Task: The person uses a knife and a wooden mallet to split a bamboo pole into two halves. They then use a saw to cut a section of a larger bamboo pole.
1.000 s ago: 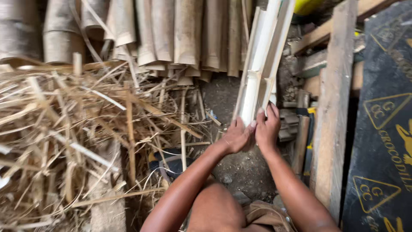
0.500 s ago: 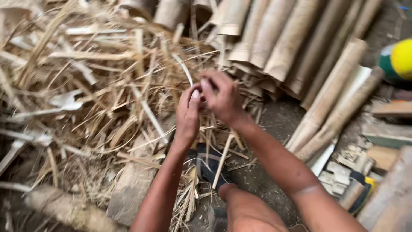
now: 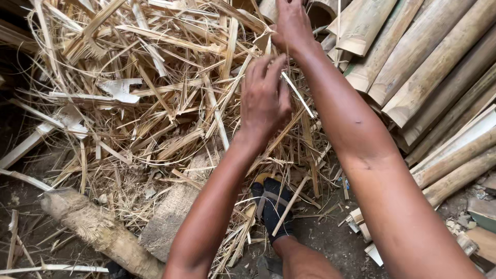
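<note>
Both hands rose; thin strip btwn them.

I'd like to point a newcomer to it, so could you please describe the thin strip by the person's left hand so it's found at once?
Start at the big heap of bamboo shavings filling the left side. Above its right edge the left hand is raised, with the right hand beyond it. The thin strip slants down to the right from the left hand's fingers; unlike the tan tangle around it, it is single, straight and pale.
</note>
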